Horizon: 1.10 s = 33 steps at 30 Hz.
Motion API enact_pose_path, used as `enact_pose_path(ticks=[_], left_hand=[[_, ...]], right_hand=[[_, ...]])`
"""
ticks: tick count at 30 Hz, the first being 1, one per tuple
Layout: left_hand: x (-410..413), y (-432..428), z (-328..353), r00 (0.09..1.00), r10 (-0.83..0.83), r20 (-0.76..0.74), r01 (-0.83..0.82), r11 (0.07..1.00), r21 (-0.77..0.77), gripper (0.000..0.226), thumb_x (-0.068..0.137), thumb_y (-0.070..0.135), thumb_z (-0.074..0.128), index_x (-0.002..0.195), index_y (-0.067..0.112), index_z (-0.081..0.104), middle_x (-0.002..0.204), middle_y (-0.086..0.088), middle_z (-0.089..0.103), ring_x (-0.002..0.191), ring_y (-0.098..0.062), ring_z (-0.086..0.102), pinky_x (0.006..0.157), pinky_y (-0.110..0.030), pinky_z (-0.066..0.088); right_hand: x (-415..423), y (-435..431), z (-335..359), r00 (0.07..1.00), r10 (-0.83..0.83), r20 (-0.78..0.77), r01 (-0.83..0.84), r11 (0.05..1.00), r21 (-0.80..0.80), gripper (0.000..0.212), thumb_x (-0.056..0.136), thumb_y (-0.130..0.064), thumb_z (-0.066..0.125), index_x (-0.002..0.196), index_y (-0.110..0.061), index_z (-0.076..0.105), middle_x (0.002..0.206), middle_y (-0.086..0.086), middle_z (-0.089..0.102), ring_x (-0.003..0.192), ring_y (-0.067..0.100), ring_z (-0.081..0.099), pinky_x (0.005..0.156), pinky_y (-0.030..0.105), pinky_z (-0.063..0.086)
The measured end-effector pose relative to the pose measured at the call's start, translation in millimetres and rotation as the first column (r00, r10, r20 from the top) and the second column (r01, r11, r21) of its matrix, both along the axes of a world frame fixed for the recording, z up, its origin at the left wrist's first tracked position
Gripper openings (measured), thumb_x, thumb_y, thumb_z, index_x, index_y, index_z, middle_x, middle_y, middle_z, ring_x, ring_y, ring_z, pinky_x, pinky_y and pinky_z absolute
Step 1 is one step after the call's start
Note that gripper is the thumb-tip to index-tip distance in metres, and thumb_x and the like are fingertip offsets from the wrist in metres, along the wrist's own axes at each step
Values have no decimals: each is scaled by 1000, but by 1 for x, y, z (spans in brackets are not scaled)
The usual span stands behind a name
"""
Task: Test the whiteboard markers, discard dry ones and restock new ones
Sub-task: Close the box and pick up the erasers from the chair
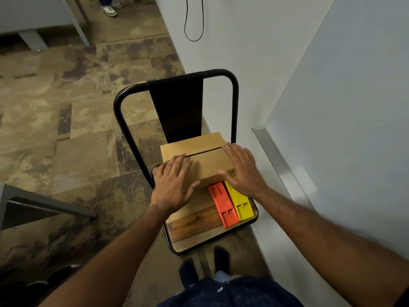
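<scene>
1. Container: one cardboard box [205,160] stands on the wooden seat [194,224] of a black-framed chair [119,103], at the rear of the seat and against the backrest. Both top flaps are folded down and meet at a dark seam across the lid. With the flaps closed, I cannot tell what the box holds.

2. Left hand [174,185]: I lay it flat on the left part of the lid. The fingers are straight and point toward the seam. The thumb lies along the near edge. Nothing is clasped.

3. Right hand [243,171]: I lay it over the right edge of the lid with the fingers spread and straight. The thumb rests on the near right corner. This hand also presses without clasping.

4. Adjacent items: an orange case [222,204] and a yellow case [241,202], both flat plastic, lie side by side and touching on the right of the seat, just in front of the box. The far end of the yellow case is under my right wrist. I cannot tell their contents.

5. Surroundings: the chair stands on patterned carpet [66,85] beside a white wall [243,52]. A black cord [194,29] hangs in a loop on that wall. To the right is a pale panel with a metal edge strip [276,160].
</scene>
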<state>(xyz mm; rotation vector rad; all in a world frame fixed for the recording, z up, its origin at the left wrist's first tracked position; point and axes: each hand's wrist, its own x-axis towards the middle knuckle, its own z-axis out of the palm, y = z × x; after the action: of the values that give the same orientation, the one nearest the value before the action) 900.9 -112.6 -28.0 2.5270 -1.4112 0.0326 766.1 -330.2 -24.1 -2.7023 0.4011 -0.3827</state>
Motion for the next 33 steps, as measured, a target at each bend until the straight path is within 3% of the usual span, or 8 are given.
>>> enact_pose_path(ticks=[3,8,12,17,21,28,33], left_hand=[[-19,3,-5,998,-66,22,67,997,-34,61,95,55,44,146,22,37,150,-7,38,138,-26,35,113,-43,21],[-49,2,-18,988,-157,5,157,985,-66,46,94,49,43,130,21,51,130,-5,49,120,-24,49,99,-42,41],[-64,-8,-29,987,-143,-74,145,989,30,48,94,52,43,128,19,52,124,-5,50,110,-24,51,87,-38,45],[-84,-26,-41,928,25,-373,42,985,170,58,91,55,50,133,16,43,128,-9,46,114,-29,50,95,-42,45],[-103,-44,-47,711,290,-640,-204,957,207,72,85,56,60,137,13,36,133,-16,41,122,-37,47,100,-47,44],[-120,-79,-47,594,500,-630,-430,859,276,74,86,48,63,134,3,28,138,-24,35,124,-44,43,96,-52,43],[-123,-91,-48,571,567,-594,-478,818,320,79,86,49,61,137,3,24,142,-26,32,126,-44,42,97,-55,42]], right_hand=[[-24,-1,-6,997,-71,19,71,997,20,67,91,-53,52,144,-14,40,147,5,41,136,21,36,115,37,30],[-62,10,-24,984,-169,-51,171,984,46,63,91,-54,49,140,-15,43,139,5,47,129,20,42,107,37,38],[-80,17,-39,963,-229,-140,241,967,79,63,89,-51,55,140,-16,42,137,5,46,125,20,43,103,36,39],[-86,26,-53,915,-270,-300,330,928,172,64,88,-44,64,141,-19,38,132,4,46,119,21,46,97,35,45],[-84,31,-60,872,-287,-397,405,878,254,70,88,-43,66,145,-21,32,135,5,42,121,21,45,95,33,47],[-81,24,-66,850,-265,-455,411,874,258,73,87,-45,64,147,-24,28,135,6,41,121,24,44,92,37,50],[-79,22,-70,859,-243,-450,384,888,253,74,89,-51,60,148,-23,26,133,6,43,118,23,47,90,36,50]])
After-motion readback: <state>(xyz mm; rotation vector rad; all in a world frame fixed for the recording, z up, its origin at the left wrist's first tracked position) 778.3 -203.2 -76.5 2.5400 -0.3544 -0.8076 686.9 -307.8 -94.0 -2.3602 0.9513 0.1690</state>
